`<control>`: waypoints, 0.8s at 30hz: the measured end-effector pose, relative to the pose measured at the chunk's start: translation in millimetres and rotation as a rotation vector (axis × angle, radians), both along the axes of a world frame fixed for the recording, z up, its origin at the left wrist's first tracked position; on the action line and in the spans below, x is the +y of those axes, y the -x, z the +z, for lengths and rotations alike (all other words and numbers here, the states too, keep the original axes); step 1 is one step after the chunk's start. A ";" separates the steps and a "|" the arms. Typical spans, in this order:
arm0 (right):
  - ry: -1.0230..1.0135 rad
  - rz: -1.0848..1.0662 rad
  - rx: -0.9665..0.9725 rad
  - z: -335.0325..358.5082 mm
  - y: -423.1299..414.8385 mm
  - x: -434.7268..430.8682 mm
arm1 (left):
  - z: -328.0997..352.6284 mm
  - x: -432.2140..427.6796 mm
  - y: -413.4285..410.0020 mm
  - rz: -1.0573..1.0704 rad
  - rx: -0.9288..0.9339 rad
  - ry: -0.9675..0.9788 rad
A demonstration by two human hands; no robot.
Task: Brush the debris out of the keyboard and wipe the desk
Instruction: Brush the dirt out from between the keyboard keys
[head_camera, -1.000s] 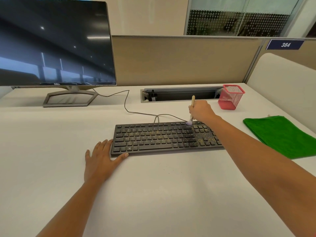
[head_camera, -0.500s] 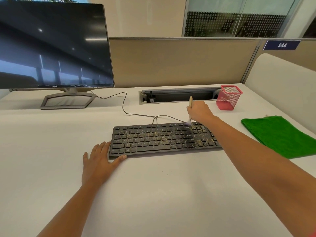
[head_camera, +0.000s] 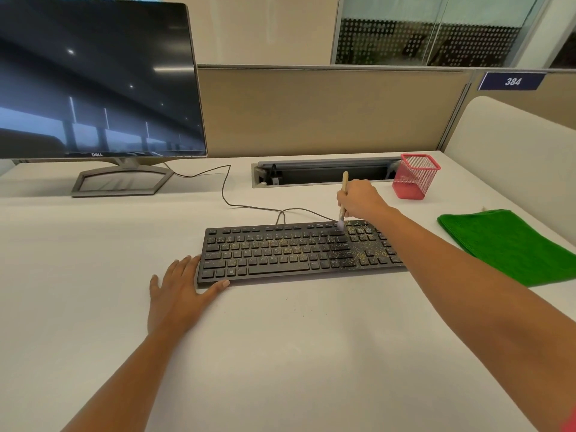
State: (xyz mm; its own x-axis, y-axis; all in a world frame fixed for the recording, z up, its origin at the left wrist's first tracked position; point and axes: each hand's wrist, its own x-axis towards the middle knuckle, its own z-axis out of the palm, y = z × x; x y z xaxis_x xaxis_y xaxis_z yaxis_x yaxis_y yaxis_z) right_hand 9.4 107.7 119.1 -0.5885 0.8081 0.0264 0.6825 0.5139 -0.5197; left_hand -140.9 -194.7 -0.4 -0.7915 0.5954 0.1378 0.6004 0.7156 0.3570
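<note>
A black keyboard [head_camera: 280,254] lies on the white desk [head_camera: 280,353], speckled with yellowish debris, thickest toward its right part. My right hand [head_camera: 361,202] grips a small wooden-handled brush [head_camera: 343,185], held nearly upright; its pale bristles touch the keyboard's top row near the right. My left hand [head_camera: 177,294] lies flat on the desk, fingers straight, thumb against the keyboard's front left corner. A folded green cloth [head_camera: 511,244] rests on the desk to the right.
A dark monitor [head_camera: 93,79] on its stand occupies the back left. The keyboard's cable [head_camera: 224,188] loops behind it. A cable tray slot [head_camera: 324,174] and a red mesh pen holder [head_camera: 416,176] sit at the back. A partition wall closes off the rear.
The brush tip stays at the keyboard's top row near the right, shifting only slightly. My left hand has not moved from the keyboard's corner.
</note>
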 end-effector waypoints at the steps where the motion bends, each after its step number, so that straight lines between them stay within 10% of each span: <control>1: 0.022 -0.008 0.044 -0.2 0.2 1.4 | 0.4 0.1 -0.5 -0.001 -0.002 -0.001; 24: -0.010 -0.133 -0.011 -3.6 -6.1 11.5 | -3.7 -0.2 2.3 -0.004 0.003 0.000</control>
